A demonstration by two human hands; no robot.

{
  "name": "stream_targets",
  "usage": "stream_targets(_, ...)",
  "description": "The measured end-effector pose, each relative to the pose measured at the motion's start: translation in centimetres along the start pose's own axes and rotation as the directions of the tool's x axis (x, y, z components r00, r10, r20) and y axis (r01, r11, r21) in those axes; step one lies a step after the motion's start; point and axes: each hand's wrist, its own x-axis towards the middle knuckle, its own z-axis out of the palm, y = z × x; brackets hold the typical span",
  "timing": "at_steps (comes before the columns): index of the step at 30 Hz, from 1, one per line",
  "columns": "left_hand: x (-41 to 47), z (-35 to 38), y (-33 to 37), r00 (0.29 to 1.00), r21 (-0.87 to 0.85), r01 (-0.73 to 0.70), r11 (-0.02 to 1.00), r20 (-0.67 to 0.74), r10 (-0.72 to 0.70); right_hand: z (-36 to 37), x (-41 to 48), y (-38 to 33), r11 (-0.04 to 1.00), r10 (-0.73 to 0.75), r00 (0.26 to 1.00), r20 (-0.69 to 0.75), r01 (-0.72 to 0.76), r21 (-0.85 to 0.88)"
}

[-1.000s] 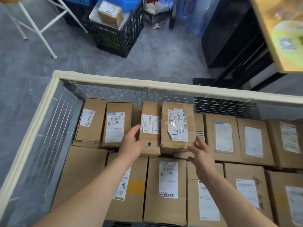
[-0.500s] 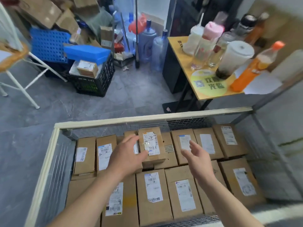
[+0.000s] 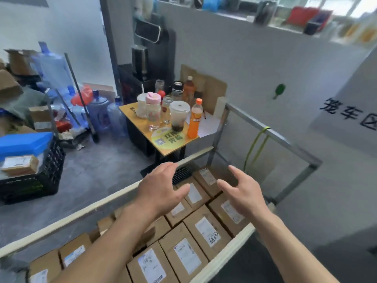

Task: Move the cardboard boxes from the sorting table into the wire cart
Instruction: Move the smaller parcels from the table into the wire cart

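Cardboard boxes [image 3: 183,252] with white shipping labels, their print too small to read, fill the wire cart [image 3: 226,250] across the lower frame; one label bears black handwriting. The left hand [image 3: 161,188] and right hand [image 3: 244,194] hover above them, fingers spread, holding nothing. At right, a wall sign [image 3: 346,117] reads 笼车区. In the centre, a drinks-crowded table [image 3: 130,113] carries a yellow-green sticker [image 3: 169,138].
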Motion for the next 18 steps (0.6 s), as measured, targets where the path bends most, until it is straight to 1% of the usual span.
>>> stream_targets(4,1.4,0.4,6.3,0.988,0.029,-0.155,0.988,-0.001,0.155,-5.7,-1.6,3.0,0.998,0.034,0.994,-0.100,-0.038,-0.046)
stream_targets(8,2.4,2.1,13.2,0.955,0.053,-0.296,0.954,0.007,0.296,-11.3,-3.3,6.7,0.990,0.041,0.982,-0.187,-0.065,-0.124)
stream_targets(14,2.6,6.4,24.6,0.899,0.068,-0.438,0.896,0.015,0.439,-20.1,-6.2,13.7,0.961,0.078,0.950,-0.303,-0.153,-0.232)
stream_targets(18,1.9,9.7,32.5,0.859,0.034,-0.512,0.858,0.039,0.511,-25.6,-8.4,18.8,0.943,0.146,0.921,-0.361,-0.240,-0.231)
